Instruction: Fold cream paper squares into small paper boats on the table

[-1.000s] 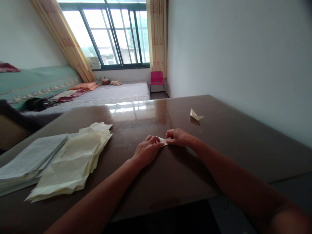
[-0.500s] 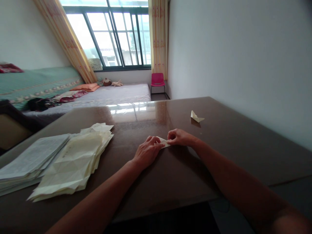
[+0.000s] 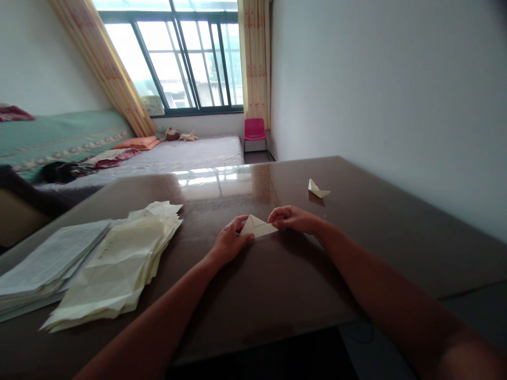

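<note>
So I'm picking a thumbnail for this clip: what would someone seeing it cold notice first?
Probably the middle of the dark table, where the left hand and right hand each hold an end of a cream paper triangle. Next come the loose pile of sheets at the left and a small paper boat farther back on the right.

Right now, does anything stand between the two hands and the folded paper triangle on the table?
Nothing visible does. The left hand holds the folded paper triangle at its left corner, the right hand at its right corner. The paper stack and small folded piece lie aside.
</note>
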Action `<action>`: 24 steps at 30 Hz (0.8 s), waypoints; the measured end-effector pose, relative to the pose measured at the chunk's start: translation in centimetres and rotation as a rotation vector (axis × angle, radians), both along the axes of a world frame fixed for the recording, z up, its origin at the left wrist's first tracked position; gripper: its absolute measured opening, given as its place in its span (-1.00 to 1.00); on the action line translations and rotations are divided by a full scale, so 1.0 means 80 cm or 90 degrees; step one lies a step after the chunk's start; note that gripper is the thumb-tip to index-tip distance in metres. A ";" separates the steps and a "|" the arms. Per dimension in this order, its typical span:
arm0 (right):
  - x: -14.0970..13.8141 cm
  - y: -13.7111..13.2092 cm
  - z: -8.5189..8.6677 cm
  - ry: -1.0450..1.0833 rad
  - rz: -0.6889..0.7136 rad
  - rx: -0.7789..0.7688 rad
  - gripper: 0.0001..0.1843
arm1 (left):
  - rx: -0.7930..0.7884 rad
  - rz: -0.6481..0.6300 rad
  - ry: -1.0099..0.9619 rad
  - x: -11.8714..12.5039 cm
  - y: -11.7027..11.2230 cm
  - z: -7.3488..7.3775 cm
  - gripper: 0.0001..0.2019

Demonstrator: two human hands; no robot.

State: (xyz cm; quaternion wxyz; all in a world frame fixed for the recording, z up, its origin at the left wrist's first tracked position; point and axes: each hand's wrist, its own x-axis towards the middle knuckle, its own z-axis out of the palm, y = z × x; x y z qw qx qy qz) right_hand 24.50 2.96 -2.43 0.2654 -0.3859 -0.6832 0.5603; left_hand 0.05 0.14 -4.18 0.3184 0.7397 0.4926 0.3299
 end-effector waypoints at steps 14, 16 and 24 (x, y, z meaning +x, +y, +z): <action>-0.022 -0.005 -0.002 -0.012 -0.127 0.071 -0.71 | -0.105 -0.016 -0.252 0.000 -0.002 0.008 -0.45; -0.023 -0.006 -0.002 -0.029 -0.114 0.107 -0.66 | -0.111 -0.019 -0.271 0.000 -0.002 0.008 -0.46; -0.022 -0.004 -0.007 -0.063 -0.106 0.134 -0.66 | -0.046 -0.007 -0.189 -0.002 0.000 0.011 -0.54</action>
